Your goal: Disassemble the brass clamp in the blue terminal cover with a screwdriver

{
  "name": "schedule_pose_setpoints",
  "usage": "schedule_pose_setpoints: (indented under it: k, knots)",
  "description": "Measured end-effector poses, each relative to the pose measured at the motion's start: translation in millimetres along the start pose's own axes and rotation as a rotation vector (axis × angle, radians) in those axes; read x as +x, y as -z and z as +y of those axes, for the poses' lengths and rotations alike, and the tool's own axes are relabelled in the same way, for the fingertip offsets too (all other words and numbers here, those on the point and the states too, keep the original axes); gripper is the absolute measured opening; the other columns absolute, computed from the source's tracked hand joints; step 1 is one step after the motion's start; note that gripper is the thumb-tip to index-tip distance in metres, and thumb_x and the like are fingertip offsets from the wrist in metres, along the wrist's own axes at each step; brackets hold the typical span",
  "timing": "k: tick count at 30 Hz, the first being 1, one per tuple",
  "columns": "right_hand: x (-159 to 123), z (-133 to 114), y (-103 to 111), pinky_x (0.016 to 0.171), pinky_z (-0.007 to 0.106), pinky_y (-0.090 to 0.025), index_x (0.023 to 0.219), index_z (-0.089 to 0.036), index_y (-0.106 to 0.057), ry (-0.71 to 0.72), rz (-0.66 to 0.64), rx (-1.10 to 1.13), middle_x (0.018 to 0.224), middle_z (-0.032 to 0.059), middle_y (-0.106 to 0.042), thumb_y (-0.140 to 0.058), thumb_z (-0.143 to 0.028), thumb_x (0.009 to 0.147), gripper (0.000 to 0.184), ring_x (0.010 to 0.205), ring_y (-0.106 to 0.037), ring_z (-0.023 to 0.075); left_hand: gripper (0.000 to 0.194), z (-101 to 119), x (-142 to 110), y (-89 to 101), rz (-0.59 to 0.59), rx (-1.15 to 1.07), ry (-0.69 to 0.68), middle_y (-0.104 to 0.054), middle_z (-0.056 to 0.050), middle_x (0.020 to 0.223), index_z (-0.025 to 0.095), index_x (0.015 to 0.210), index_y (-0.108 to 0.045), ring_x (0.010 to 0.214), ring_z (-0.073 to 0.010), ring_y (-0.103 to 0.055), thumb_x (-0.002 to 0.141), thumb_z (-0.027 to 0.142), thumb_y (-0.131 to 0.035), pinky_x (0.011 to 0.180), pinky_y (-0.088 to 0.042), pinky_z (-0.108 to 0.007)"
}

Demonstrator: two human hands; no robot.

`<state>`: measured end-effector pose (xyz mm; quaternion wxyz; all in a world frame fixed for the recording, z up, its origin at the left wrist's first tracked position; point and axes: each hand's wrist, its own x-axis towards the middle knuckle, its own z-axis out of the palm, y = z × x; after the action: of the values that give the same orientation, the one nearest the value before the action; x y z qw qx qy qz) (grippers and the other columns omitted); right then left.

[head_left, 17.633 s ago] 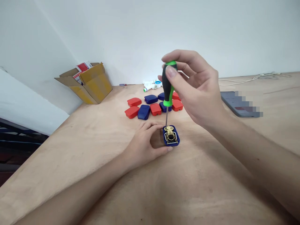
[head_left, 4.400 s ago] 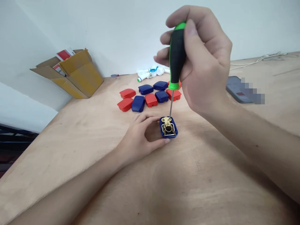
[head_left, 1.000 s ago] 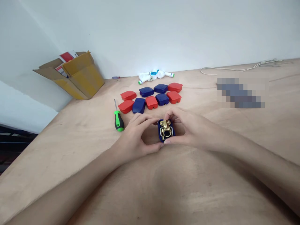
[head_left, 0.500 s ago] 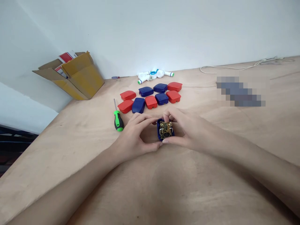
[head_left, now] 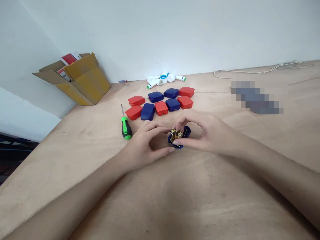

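Between both hands on the table lies an open blue plastic case [head_left: 179,146]. My left hand [head_left: 142,145] curls around its left side, with thumb and fingertips at its edge. A brass-coloured metal clamp [head_left: 177,134] with two round screw heads sits tilted in the case. My right hand [head_left: 202,130] pinches the clamp between thumb and fingers. Part of the case shows to the right of the clamp, under the right hand.
Several closed red cases [head_left: 161,108] and blue cases [head_left: 147,111] stand beyond the hands. A green-black screwdriver [head_left: 126,128] lies left, near a cardboard box [head_left: 87,81]. White fittings [head_left: 163,80], a small screwdriver [head_left: 123,81], a cable [head_left: 240,72] and a blurred object [head_left: 256,98] lie farther back.
My right hand has shifted up slightly, and its thumb now lies over the clamp. The clamp has tilted and turned, and more of the blue case shows on the right.
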<state>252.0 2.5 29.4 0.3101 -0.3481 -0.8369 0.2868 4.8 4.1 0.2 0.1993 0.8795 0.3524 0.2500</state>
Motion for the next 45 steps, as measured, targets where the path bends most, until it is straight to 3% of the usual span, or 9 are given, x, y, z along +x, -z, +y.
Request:
schedule_pose_setpoints:
  k: [4, 10, 16, 21, 28, 39, 45]
  knots:
    - [-0.4, 2.3, 5.7, 0.087, 0.038, -0.056, 0.100, -0.024, -0.063, -0.008, -0.081, 0.096, 0.100, 0.0014, -0.072, -0.077, -0.028, 0.084, 0.021, 0.092, -0.069, 0.0198, 0.028, -0.3, 0.2, -1.5, 0.040, -0.019, 0.022, -0.070, -0.007, 0.121, 0.024, 0.122, -0.070, 0.113, -0.0243, -0.060, 0.096, 0.035, -0.069, 0.099, -0.053, -0.044]
    - [-0.7, 11.0, 16.5, 0.097, 0.041, -0.056, 0.103, -0.025, -0.065, -0.057, -0.159, 0.220, 0.110, 0.0024, -0.074, -0.076, -0.025, 0.086, 0.020, 0.104, -0.071, 0.0216, 0.032, 0.8, 0.1, -0.5, 0.037, -0.033, 0.011, -0.072, -0.006, 0.119, 0.025, 0.123, -0.070, 0.113, -0.0239, -0.062, 0.093, 0.036, -0.072, 0.100, -0.053, -0.043]
    - [-0.2, 15.3, 3.2, 0.084, 0.039, -0.060, 0.105, -0.024, -0.063, -0.150, -0.042, 0.327, 0.101, 0.0012, -0.073, -0.083, -0.027, 0.079, 0.033, 0.086, -0.073, 0.0189, 0.048, 2.0, -0.3, -0.2, 0.033, -0.022, 0.015, -0.072, -0.006, 0.123, 0.028, 0.126, -0.067, 0.115, -0.0267, -0.062, 0.084, 0.045, -0.082, 0.103, -0.052, -0.047]
    - [-0.1, 16.7, -10.2, 0.076, 0.036, -0.060, 0.099, -0.023, -0.062, -0.197, 0.057, 0.391, 0.100, 0.0000, -0.072, -0.087, -0.027, 0.075, 0.035, 0.074, -0.071, 0.0148, 0.047, 2.4, 1.1, -0.7, 0.025, -0.016, 0.024, -0.073, -0.005, 0.126, 0.026, 0.127, -0.066, 0.114, -0.0267, -0.062, 0.085, 0.043, -0.081, 0.101, -0.052, -0.046]
    - [-0.2, 22.0, -9.9, 0.088, 0.039, -0.061, 0.107, -0.023, -0.066, -0.144, -0.002, 0.462, 0.106, 0.0024, -0.074, -0.086, -0.027, 0.076, 0.037, 0.093, -0.073, 0.0192, 0.042, 4.7, -0.1, 1.1, 0.039, -0.023, 0.011, -0.076, -0.005, 0.120, 0.025, 0.124, -0.069, 0.108, -0.0267, -0.065, 0.086, 0.040, -0.080, 0.098, -0.053, -0.047]
    - [0.2, 17.3, -22.7, 0.084, 0.037, -0.061, 0.096, -0.022, -0.068, -0.144, 0.149, 0.448, 0.097, -0.0001, -0.075, -0.091, -0.026, 0.071, 0.034, 0.081, -0.073, 0.0163, 0.032, 9.3, -0.6, 5.3, 0.011, 0.055, -0.010, -0.074, -0.008, 0.115, 0.020, 0.118, -0.072, 0.104, -0.0270, -0.061, 0.091, 0.037, -0.075, 0.094, -0.054, -0.047]
    - [-0.6, 18.3, -25.4, 0.081, 0.034, -0.060, 0.096, -0.023, -0.069, -0.150, 0.163, 0.451, 0.096, -0.0009, -0.075, -0.091, -0.022, 0.072, 0.033, 0.080, -0.072, 0.0151, 0.032, 8.3, -0.5, 5.4, 0.000, 0.063, -0.015, -0.074, -0.008, 0.115, 0.020, 0.116, -0.071, 0.105, -0.0265, -0.060, 0.091, 0.039, -0.074, 0.094, -0.054, -0.046]
